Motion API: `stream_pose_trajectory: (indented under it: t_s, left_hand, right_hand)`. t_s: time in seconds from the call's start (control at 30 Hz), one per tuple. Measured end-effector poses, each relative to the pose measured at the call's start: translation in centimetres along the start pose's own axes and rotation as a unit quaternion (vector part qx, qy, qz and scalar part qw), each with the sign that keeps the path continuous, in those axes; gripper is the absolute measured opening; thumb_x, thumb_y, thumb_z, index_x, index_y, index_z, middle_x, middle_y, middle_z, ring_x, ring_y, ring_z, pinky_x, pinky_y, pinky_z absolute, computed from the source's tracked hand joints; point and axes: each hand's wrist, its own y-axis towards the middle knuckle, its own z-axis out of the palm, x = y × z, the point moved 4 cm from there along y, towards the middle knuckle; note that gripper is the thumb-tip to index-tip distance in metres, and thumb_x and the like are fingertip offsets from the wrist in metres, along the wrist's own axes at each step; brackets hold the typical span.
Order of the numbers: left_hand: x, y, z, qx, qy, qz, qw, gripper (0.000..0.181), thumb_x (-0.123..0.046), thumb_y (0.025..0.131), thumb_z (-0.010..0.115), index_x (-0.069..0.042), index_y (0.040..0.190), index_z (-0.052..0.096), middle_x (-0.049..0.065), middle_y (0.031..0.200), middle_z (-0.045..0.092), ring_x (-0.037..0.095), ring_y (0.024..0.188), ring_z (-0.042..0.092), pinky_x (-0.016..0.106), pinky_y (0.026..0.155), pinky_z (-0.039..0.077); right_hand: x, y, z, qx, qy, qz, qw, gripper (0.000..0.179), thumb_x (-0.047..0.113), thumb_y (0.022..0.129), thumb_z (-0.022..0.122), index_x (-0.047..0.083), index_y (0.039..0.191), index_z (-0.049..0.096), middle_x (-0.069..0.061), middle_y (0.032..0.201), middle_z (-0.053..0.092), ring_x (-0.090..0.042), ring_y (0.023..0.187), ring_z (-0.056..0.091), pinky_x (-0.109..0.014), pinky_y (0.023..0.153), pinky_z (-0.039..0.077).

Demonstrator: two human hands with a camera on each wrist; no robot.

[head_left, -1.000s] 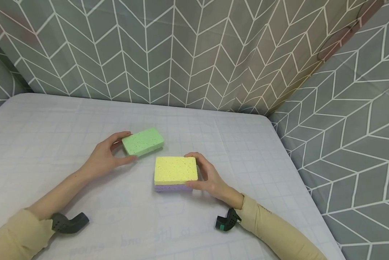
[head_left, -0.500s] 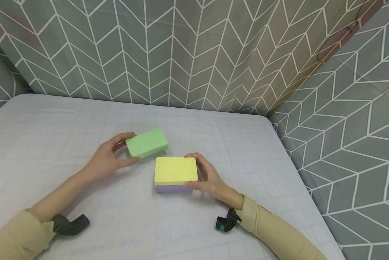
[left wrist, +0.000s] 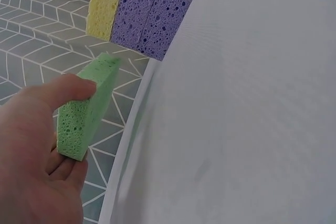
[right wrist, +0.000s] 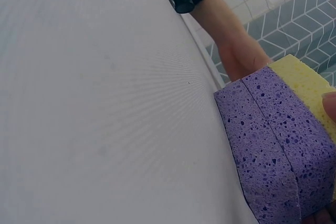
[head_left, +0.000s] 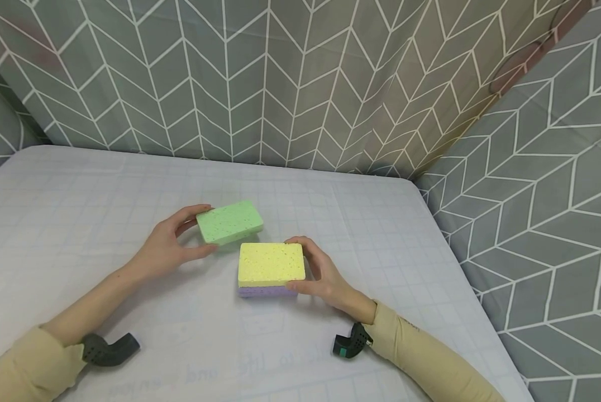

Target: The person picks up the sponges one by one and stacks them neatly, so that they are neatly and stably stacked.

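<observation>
My left hand (head_left: 161, 249) pinches a green sponge (head_left: 231, 223) by its left end, thumb on the near side and fingers on the far side. The sponge is tilted and held above the table. To its right and nearer me, a yellow sponge (head_left: 271, 263) lies flat on purple sponges (head_left: 264, 291). Seen from the right wrist, two purple layers (right wrist: 273, 145) show with a seam between them. My right hand (head_left: 327, 281) grips the yellow sponge's right end, thumb in front and fingers behind. The green sponge's underside is hidden in the head view.
A white cloth (head_left: 190, 335) with faint grid lines and lettering covers the table. Grey chevron-patterned curtains (head_left: 250, 78) stand along the back and right edges. Dark wrist cameras (head_left: 110, 350) sit on both forearms, close over the cloth.
My left hand has carried the green sponge a little to the right and slightly nearer the stack. The right hand and the stacked sponges have stayed in place.
</observation>
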Motion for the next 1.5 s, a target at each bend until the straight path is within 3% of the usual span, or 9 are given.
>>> stream_pose_trajectory:
  t_s: [0.3,0.6,0.8,1.03,1.2,1.5]
  left_hand:
    - [-0.7,0.3,0.0,0.009,-0.016,0.001,0.9998,0.078,-0.017,0.081,0.084,-0.011,0.147,0.044,0.010,0.150,0.046,0.037,0.136,0.048,0.010,0.105,0.042]
    - [-2.0,0.3,0.2,0.006,-0.037,0.026,0.9990,0.075,-0.012,0.081,0.084,-0.015,0.146,0.046,0.006,0.149,0.047,0.032,0.137,0.047,0.012,0.107,0.041]
    - [-2.3,0.4,0.2,0.003,-0.040,0.033,0.9987,0.077,-0.010,0.080,0.084,-0.017,0.146,0.046,0.003,0.148,0.048,0.025,0.137,0.047,0.016,0.110,0.041]
    - [-2.2,0.7,0.0,-0.007,-0.044,0.041,0.9982,0.076,-0.007,0.079,0.084,-0.017,0.145,0.048,0.000,0.147,0.049,0.005,0.133,0.048,0.017,0.111,0.040]
    - [-2.4,0.8,-0.1,-0.009,-0.055,0.049,0.9972,0.075,-0.004,0.079,0.084,-0.016,0.144,0.048,0.001,0.146,0.049,0.002,0.132,0.048,0.016,0.111,0.039]
    - [-2.7,0.9,0.1,0.007,-0.093,0.067,0.9933,0.075,0.000,0.079,0.082,-0.010,0.144,0.047,0.008,0.145,0.050,0.001,0.133,0.048,0.017,0.110,0.040]
  right_hand:
    - [-0.2,0.2,0.0,-0.008,-0.004,0.001,1.0000,0.070,0.017,0.078,0.077,0.000,0.139,0.044,-0.016,0.133,0.053,-0.022,0.125,0.046,-0.051,0.119,0.022]
    - [-0.2,0.5,0.1,-0.008,-0.001,0.001,1.0000,0.069,0.016,0.079,0.076,0.002,0.139,0.045,-0.013,0.133,0.053,-0.023,0.125,0.046,-0.048,0.119,0.024]
    - [-0.3,0.7,0.1,-0.007,0.000,0.001,1.0000,0.069,0.016,0.080,0.076,0.002,0.139,0.044,-0.012,0.132,0.053,-0.022,0.124,0.046,-0.044,0.119,0.025]
    - [-0.3,0.9,0.1,-0.010,-0.002,0.002,0.9999,0.070,0.018,0.079,0.076,0.002,0.139,0.044,-0.013,0.132,0.053,-0.023,0.123,0.046,-0.046,0.119,0.025]
    - [-0.4,1.1,0.1,-0.013,-0.004,0.003,0.9999,0.070,0.017,0.079,0.076,0.002,0.139,0.045,-0.015,0.133,0.053,-0.023,0.124,0.046,-0.049,0.119,0.023]
    - [-0.4,1.3,0.2,-0.010,-0.001,-0.001,0.9999,0.069,0.016,0.080,0.076,0.002,0.139,0.044,-0.013,0.134,0.052,-0.022,0.125,0.045,-0.044,0.120,0.025]
